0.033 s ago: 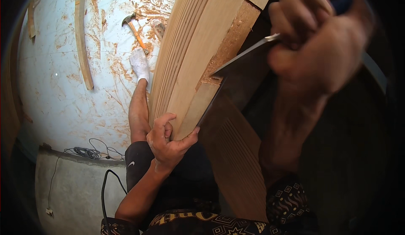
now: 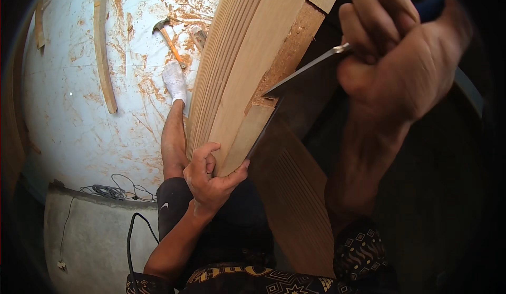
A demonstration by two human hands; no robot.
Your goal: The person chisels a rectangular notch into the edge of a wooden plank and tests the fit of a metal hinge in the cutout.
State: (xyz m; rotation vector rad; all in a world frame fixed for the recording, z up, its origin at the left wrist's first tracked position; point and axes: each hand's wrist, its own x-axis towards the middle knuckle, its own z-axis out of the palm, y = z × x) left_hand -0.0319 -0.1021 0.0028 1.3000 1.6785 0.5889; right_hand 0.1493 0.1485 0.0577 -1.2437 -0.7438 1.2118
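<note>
A long wooden board [image 2: 240, 67] with a grooved face slants up and away from me. A rough recess [image 2: 295, 46] is cut into its right edge, its floor reddish and splintered. My right hand [image 2: 400, 56] is closed around the blue handle [image 2: 431, 3] of a chisel. The thin metal blade [image 2: 305, 71] slants down to the left, its tip touching the near end of the recess. Lower down, my left hand [image 2: 211, 175] grips the board's near part, thumb against the right edge and fingers bent over the face.
On the pale, shavings-strewn floor [image 2: 68, 125] lie a claw hammer [image 2: 169, 43] with an orange handle and a long wood strip [image 2: 103, 51]. A coiled cable [image 2: 108, 190] rests by a concrete ledge [image 2: 100, 230]. My socked foot [image 2: 174, 80] is left of the board. Another grooved board [image 2: 298, 199] lies in shadow.
My right hand has shifted slightly to the right and looks less blurred. The chisel tip stays at the recess, and my left hand has not moved.
</note>
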